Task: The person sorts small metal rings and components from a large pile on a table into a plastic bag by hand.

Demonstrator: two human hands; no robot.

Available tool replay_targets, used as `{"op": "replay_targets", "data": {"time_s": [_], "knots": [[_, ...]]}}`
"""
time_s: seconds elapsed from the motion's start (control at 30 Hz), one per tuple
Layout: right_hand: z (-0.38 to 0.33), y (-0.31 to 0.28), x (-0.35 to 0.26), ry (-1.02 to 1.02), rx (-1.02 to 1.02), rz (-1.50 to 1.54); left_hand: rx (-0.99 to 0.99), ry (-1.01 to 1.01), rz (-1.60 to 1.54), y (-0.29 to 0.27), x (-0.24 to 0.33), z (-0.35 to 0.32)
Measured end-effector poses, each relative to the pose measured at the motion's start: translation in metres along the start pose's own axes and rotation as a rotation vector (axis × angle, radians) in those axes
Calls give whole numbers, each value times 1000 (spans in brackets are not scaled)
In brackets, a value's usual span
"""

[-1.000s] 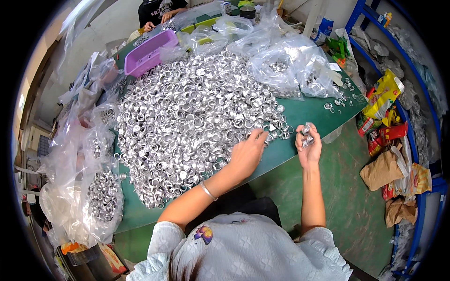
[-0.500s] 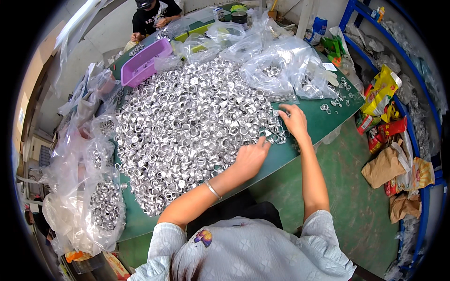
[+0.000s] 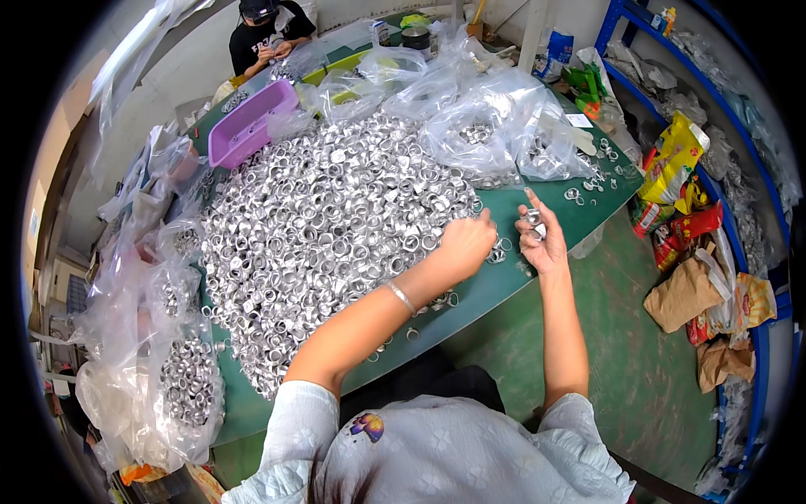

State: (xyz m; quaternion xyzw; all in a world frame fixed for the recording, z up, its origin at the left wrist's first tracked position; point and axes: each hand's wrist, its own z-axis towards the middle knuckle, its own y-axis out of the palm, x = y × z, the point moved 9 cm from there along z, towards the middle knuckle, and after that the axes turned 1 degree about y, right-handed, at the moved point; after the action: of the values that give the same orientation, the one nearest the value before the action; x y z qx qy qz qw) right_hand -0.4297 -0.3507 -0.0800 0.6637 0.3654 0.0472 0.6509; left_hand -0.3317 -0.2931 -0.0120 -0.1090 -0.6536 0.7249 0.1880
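Observation:
A wide heap of silver metal rings (image 3: 336, 218) covers much of the green table (image 3: 495, 290). At the heap's right edge is my left hand (image 3: 464, 246), its fingers curled and pressed together; what they hold, if anything, is hidden. Just right of it my right hand (image 3: 546, 241) is raised, palm turned up. Several silver rings (image 3: 535, 220) sit in its bent fingers, while the index finger points outward. A few loose rings (image 3: 499, 250) lie on the table between the two hands.
Clear plastic bags (image 3: 483, 126) with rings lie beyond the heap, and more bags (image 3: 189, 378) stand at the left. A purple basket (image 3: 252, 124) sits at the far left. Across the table a person (image 3: 269, 38) handles small pieces. Blue shelving (image 3: 760, 361) runs along the right.
My right hand has turned palm up, now showing rings in its fingers. My left hand has shifted slightly right and up. Across the table, the other person's hands have come together.

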Motion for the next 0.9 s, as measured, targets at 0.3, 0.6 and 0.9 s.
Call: {"op": "replay_targets", "data": {"time_s": [0.3, 0.6, 0.9], "knots": [[8, 33, -24, -393, 125, -1807, 262, -127, -162, -8, -19, 6], [1, 40, -24, -655, 156, -1776, 12, -770, -2249, 11, -26, -75], [-60, 111, 31, -480, -339, -1231, -396, -713, -2571, 23, 41, -102]]}}
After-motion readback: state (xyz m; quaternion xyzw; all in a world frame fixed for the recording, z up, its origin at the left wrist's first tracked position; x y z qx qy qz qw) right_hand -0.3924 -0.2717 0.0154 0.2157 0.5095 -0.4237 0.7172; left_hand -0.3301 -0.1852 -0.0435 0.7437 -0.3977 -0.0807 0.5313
